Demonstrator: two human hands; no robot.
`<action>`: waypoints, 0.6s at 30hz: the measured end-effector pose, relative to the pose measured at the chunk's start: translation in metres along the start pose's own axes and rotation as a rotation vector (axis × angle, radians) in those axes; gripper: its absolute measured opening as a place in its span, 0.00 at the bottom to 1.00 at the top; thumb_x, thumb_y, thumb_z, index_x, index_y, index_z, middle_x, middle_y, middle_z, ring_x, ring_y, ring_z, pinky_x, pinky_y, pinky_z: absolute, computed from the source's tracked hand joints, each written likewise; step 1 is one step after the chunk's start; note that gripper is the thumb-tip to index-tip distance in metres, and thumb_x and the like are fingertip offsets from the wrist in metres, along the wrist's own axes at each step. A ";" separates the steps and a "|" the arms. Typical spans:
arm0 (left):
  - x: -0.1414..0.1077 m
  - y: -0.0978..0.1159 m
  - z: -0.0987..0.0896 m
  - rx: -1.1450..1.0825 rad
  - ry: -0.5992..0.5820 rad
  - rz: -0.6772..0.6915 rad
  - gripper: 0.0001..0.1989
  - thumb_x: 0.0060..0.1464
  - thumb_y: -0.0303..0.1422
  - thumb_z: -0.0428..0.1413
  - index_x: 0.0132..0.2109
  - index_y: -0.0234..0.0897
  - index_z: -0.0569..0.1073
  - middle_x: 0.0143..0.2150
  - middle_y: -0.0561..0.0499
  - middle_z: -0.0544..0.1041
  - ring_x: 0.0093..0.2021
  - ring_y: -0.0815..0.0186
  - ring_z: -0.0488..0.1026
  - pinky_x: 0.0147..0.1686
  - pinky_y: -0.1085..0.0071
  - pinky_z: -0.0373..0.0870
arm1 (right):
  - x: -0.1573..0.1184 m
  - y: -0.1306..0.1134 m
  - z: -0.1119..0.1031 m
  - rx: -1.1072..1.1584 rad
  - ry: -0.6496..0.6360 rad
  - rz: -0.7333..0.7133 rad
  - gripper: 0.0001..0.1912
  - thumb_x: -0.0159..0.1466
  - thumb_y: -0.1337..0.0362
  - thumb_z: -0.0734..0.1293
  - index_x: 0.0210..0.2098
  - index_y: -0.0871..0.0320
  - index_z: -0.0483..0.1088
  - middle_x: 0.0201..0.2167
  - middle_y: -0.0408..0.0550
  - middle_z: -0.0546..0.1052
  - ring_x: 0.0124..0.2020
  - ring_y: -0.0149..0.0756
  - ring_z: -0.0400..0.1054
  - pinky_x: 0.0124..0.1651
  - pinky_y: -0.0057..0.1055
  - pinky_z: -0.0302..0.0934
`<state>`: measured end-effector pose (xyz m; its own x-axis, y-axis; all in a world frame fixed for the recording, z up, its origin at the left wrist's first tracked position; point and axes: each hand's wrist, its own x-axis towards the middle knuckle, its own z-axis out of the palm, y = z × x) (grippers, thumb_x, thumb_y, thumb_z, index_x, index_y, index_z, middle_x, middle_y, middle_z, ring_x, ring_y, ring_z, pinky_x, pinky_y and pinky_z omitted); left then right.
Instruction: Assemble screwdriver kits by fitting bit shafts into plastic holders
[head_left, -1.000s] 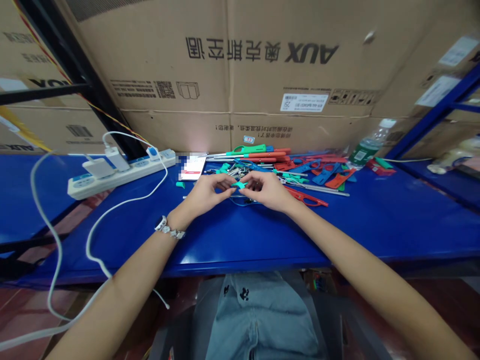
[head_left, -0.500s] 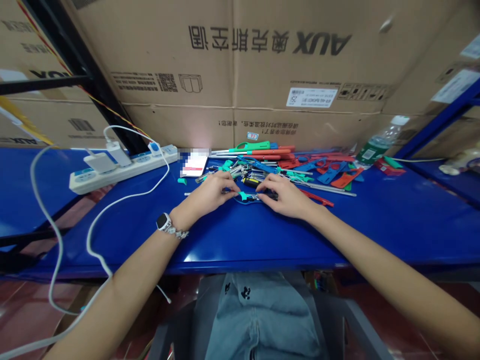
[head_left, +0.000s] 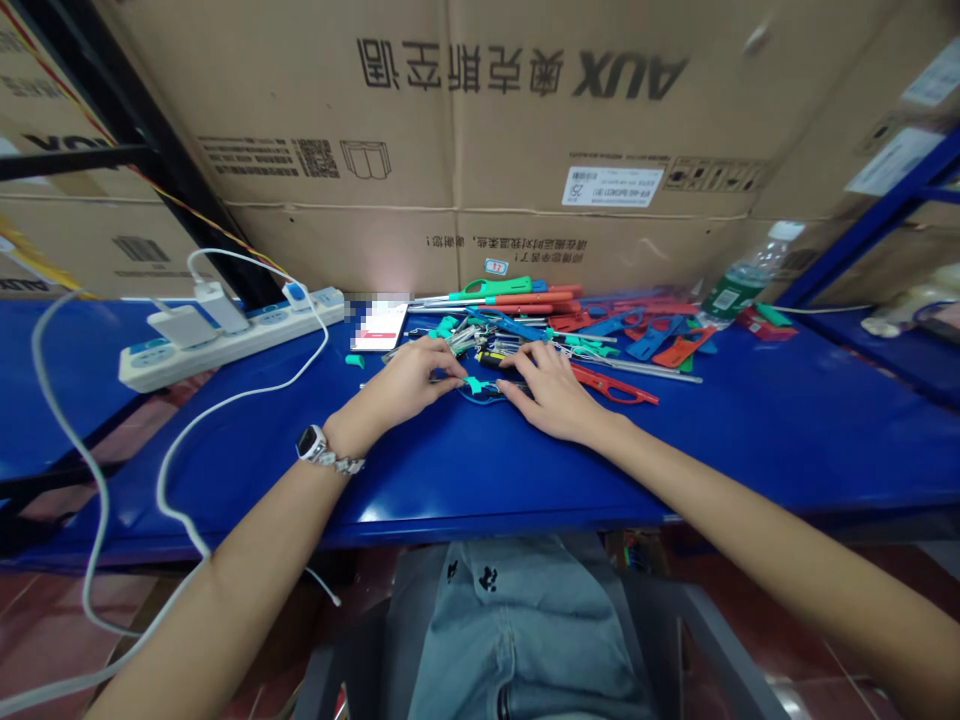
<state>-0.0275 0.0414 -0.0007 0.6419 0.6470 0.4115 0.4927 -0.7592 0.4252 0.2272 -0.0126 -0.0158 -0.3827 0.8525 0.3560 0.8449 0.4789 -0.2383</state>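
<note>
On the blue table in front of me lies an open lighter body (head_left: pixel 487 397), blue at its lower rim, with a teal trigger piece (head_left: pixel 475 384) on it. My left hand (head_left: pixel 420 380) pinches the lighter's left end between thumb and fingers. At its right end, the thumb of my right hand (head_left: pixel 553 392) touches the lighter. The other fingers of that hand are spread, close to a yellow-and-black screwdriver handle (head_left: pixel 491 358). Behind the hands is a pile of metal rods and small teal parts (head_left: pixel 592 345). A red lighter shell (head_left: pixel 615 385) lies right of my right hand.
Finished-looking long lighters (head_left: pixel 517 300) lie along the cardboard (head_left: pixel 450 240). Blue and orange shells (head_left: pixel 682 348) are at the right, beside a plastic bottle (head_left: pixel 739 280). A partly blurred phone (head_left: pixel 379 325) and a white power strip (head_left: pixel 232 340) with cables stand left.
My right fingers have opened from a pinch at the lighter and reach further toward the screwdriver handle. My left hand keeps its grip. The whole view has shifted slightly.
</note>
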 end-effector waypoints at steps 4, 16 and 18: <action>0.000 0.000 0.000 -0.009 -0.005 -0.004 0.04 0.61 0.31 0.63 0.39 0.39 0.83 0.38 0.47 0.79 0.44 0.57 0.76 0.51 0.58 0.73 | 0.001 0.000 0.006 -0.012 -0.044 0.006 0.21 0.76 0.53 0.56 0.59 0.56 0.69 0.56 0.61 0.70 0.58 0.56 0.64 0.60 0.55 0.61; 0.004 -0.002 0.007 0.016 -0.019 0.007 0.05 0.61 0.32 0.62 0.38 0.40 0.84 0.38 0.47 0.80 0.42 0.58 0.76 0.46 0.60 0.73 | 0.003 0.004 0.008 -0.019 -0.112 -0.013 0.23 0.76 0.56 0.52 0.62 0.55 0.68 0.62 0.62 0.69 0.66 0.58 0.59 0.65 0.59 0.58; 0.006 -0.004 0.009 -0.005 -0.020 0.015 0.06 0.61 0.34 0.62 0.38 0.40 0.84 0.37 0.47 0.79 0.40 0.59 0.77 0.45 0.61 0.74 | 0.003 0.004 0.009 -0.023 -0.107 -0.015 0.23 0.76 0.55 0.52 0.62 0.54 0.68 0.62 0.61 0.69 0.65 0.58 0.59 0.64 0.59 0.58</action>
<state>-0.0203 0.0476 -0.0065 0.6604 0.6343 0.4019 0.4806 -0.7682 0.4230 0.2266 -0.0062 -0.0237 -0.4323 0.8632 0.2607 0.8465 0.4881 -0.2125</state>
